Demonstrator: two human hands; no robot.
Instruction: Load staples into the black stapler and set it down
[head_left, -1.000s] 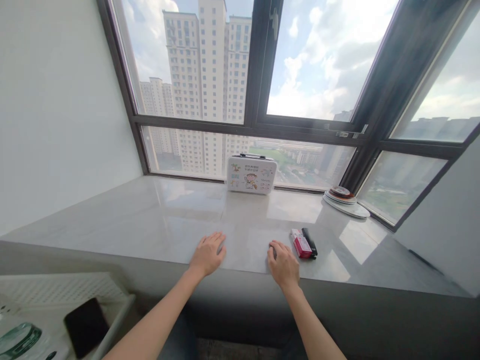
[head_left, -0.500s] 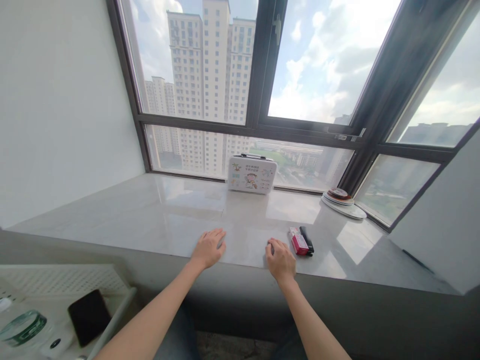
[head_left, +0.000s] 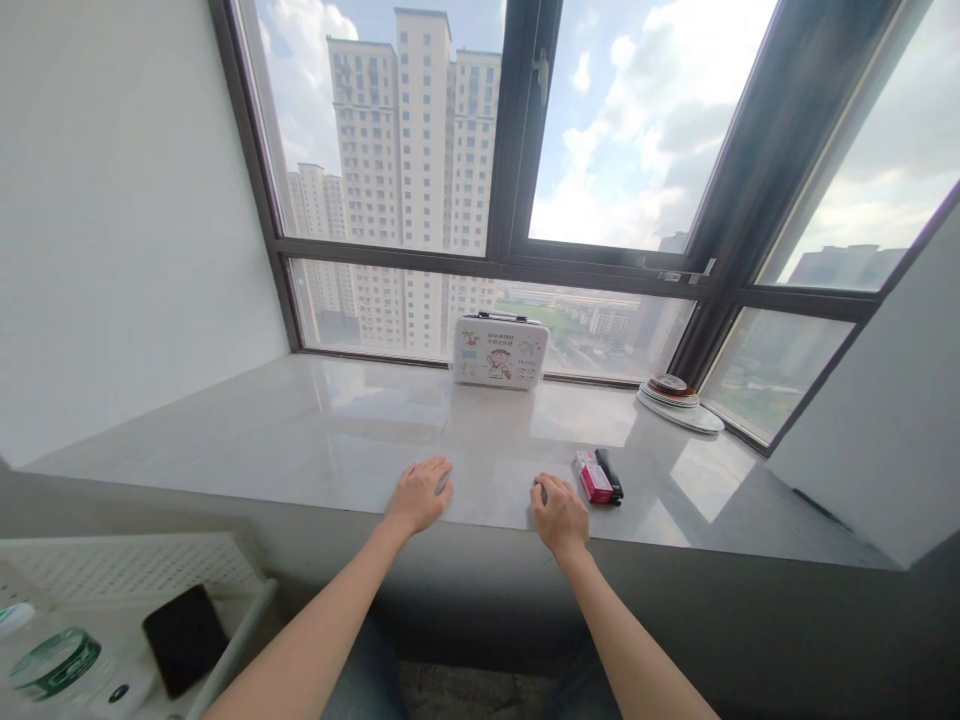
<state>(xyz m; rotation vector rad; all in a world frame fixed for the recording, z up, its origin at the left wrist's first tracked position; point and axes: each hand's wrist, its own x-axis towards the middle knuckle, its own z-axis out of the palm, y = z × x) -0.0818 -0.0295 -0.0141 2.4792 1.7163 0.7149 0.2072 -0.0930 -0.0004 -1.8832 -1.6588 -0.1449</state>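
My left hand point(head_left: 421, 492) rests on the pale stone windowsill point(head_left: 360, 430) near its front edge. Its fingers lie stretched out, the thumb stands apart, and it holds nothing. To the right, my right hand point(head_left: 559, 510) lies on the same edge with loosely bent fingers and a gap at the thumb; I see nothing held in it. Just beyond that hand sit a small pink and white box point(head_left: 592, 478) and a black stapler-like object point(head_left: 610, 477), side by side. A white case point(head_left: 499, 352) with cartoon prints and a dark handle stands upright against the window.
A stack of round plates or discs point(head_left: 679, 393) lies in the right window corner. A thin dark strip point(head_left: 821, 508) lies along the right wall. At lower left, a white perforated basket point(head_left: 150, 555) holds a black phone point(head_left: 184, 638) and a clear bottle point(head_left: 56, 662).
The view has tilted and shifted slightly, so the window and the items on the sill appear a little to the left. Both hands keep their places on the sill.
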